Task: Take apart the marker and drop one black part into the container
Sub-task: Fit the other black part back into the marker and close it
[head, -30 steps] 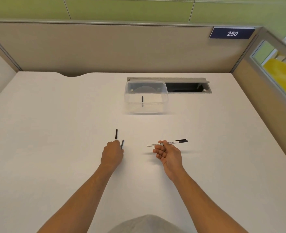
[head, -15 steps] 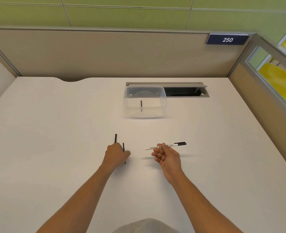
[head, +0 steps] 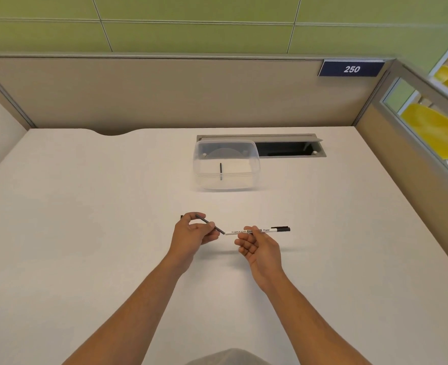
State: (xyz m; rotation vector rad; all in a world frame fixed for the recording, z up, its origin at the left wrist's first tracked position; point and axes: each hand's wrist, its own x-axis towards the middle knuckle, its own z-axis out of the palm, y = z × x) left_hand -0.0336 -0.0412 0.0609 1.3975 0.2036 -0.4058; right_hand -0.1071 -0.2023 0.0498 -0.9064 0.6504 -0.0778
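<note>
While the right hand (head: 261, 246) pinches the slim white whiteboard marker with a black cap (head: 257, 230) between thumb and fingertips, the barrel lies level above the white desk (head: 86, 233), capped end pointing right and open end facing left. That level hold presents the open end to the left hand (head: 191, 233), which pinches a thin black rod-shaped part (head: 209, 224) between thumb and forefinger, tilted so its lower tip sits just at the barrel's opening. Whether the tip touches the barrel cannot be told. Judged from this alignment, the rod is either being drawn from or offered to the barrel; both holds are narrow, fingertip grips suited to slender pieces.

At the far middle of the desk stands the clear rectangular plastic container (head: 253, 177), open-topped and partly over a grey recessed cable slot (head: 291, 148). One short black stick (head: 220, 171) already lies inside it.

Count: one marker barrel with cap, one black rod in hand, one black piece in the container, one container. A dark speck (head: 181, 216) shows behind the left hand; its nature cannot be determined.
</note>
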